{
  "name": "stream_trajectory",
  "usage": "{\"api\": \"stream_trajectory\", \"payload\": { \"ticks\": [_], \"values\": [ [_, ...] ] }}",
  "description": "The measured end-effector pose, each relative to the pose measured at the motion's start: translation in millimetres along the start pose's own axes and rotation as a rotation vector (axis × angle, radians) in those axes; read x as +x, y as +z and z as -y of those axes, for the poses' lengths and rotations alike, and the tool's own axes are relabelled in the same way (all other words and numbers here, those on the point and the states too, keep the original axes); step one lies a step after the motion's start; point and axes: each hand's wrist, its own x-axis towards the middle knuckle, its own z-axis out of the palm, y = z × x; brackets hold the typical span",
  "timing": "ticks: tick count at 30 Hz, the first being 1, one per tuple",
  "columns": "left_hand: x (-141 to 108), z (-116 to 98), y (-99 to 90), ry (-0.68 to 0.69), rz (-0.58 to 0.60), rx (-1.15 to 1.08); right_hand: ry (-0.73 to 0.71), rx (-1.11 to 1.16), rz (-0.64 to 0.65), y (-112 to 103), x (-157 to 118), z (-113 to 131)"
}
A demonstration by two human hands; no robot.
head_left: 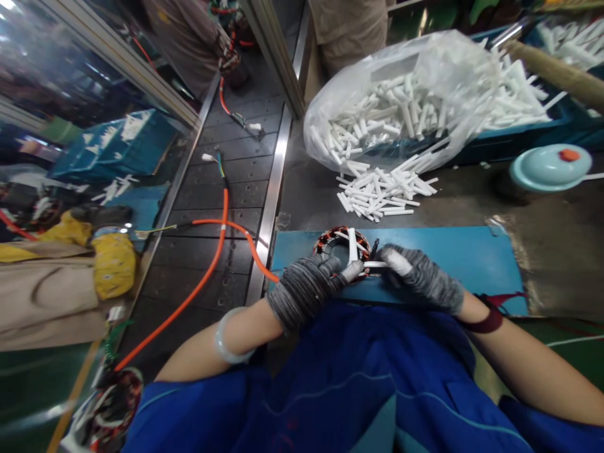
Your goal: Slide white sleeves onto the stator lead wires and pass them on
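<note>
A ring-shaped motor stator (321,242) with copper and orange windings lies on the blue mat in front of me. My left hand (306,286), in a grey knit glove, is closed over its near left edge, with the whitish thumb tip by the windings. From the right, my gloved right hand (418,277) pinches a short white sleeve tube (375,264) that reaches to the stator's right side. Another white tube (352,244) stands up across the ring. A dark wire end (375,247) sticks up between the hands. My left fingertips are partly hidden.
Loose white tubes (382,192) spill from a clear plastic bag (325,126) beyond the blue mat (453,242). A light-blue lidded container (533,170) stands right. Left runs a conveyor (189,251) with an orange cable (207,283). Co-workers' bodies (352,31) are at the far side and left.
</note>
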Motion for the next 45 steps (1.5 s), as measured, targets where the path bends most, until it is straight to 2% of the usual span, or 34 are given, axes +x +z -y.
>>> {"api": "stream_trajectory", "payload": {
  "ticks": [3,6,8,12,14,16,18,19,20,21,23,25,28,32,41,45],
  "values": [
    [-7,-7,8.8,-0.028,-0.091,-0.014,0.175,-0.163,-0.117,-23,12,-14],
    [-10,-9,14.3,-0.030,-0.162,-0.016,0.210,-0.415,-0.117,-38,31,-26],
    [-12,-10,18.1,-0.052,-0.293,-0.005,0.199,-0.452,-0.097,-39,41,-31],
    [-15,-7,31.1,-0.021,-0.577,-0.054,0.165,-0.434,-0.157,-32,45,-41],
    [-15,-5,37.8,-0.003,-0.654,-0.110,0.158,-0.422,-0.217,-28,38,-43],
    [-15,-3,41.9,-0.009,-0.699,-0.163,0.168,-0.377,-0.344,-26,22,-36],
    [-13,-1,43.1,-0.010,-0.704,-0.198,0.176,-0.224,-0.542,-23,0,-19],
    [-13,-1,42.9,-0.010,-0.703,-0.205,0.156,-0.072,-0.619,-21,-11,-8],
    [-12,-1,42.6,-0.010,-0.702,-0.208,0.122,0.080,-0.616,-19,-22,6],
    [-11,-1,42.2,-0.011,-0.701,-0.212,0.091,0.189,-0.543,-16,-31,18],
    [-11,-1,42.3,-0.012,-0.702,-0.226,0.106,0.259,-0.432,-8,-43,39],
    [-10,0,43.5,-0.017,-0.706,-0.237,0.175,0.275,-0.399,2,-46,47],
    [-10,0,46.2,-0.020,-0.712,-0.239,0.290,0.361,-0.441,17,-44,42],
    [-10,-1,48.0,-0.014,-0.717,-0.244,0.356,0.461,-0.467,29,-46,31],
    [-12,-5,51.0,-0.044,-0.729,-0.229,0.441,0.517,-0.566,41,-51,35],
    [-15,-12,51.3,-0.070,-0.706,-0.109,0.494,0.574,-0.556,44,-53,36]
  ]
}}
